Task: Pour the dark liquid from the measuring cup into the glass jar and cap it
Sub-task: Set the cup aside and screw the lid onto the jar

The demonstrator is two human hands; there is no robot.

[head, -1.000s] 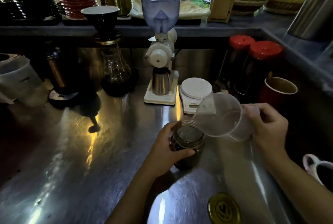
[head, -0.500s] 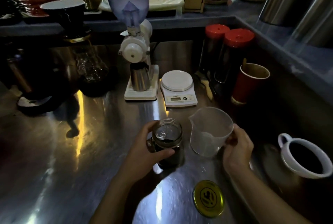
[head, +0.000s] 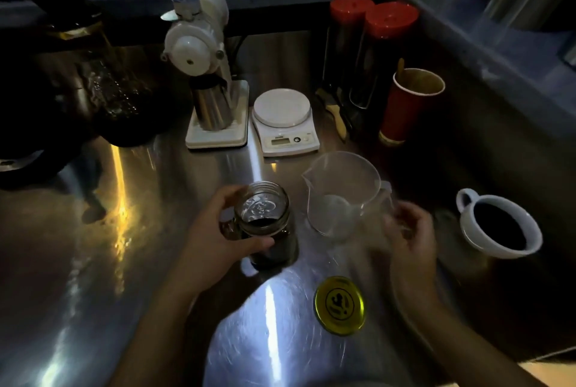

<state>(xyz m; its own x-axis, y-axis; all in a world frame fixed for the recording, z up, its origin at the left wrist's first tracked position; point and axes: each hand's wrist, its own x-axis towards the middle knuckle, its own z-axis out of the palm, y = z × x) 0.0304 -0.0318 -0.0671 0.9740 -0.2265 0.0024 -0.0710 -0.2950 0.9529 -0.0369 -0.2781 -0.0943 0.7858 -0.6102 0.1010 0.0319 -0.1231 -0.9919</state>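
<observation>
The glass jar [head: 262, 203] stands uncapped on the steel counter [head: 156, 262], with dark liquid in its lower part. My left hand [head: 215, 234] is wrapped around its left side. The clear plastic measuring cup [head: 341, 193] stands upright just right of the jar and looks empty, its spout towards the jar. My right hand [head: 411, 231] is blurred beside the cup's handle, fingers loosely curled and apparently off it. The yellow jar lid [head: 339, 304] lies flat on the counter in front of the cup.
A white mug [head: 498, 224] of dark liquid sits right of my right hand. Behind are a white scale [head: 283, 122], a coffee grinder [head: 205, 75], a red paper cup [head: 408, 103] and two red-lidded canisters [head: 374, 28]. A glass dripper stand [head: 115, 90] stands at the left.
The measuring cup went from tilted over the jar to upright, then down onto the counter beside it. My right hand has loosened from its handle. The left hand stayed on the jar.
</observation>
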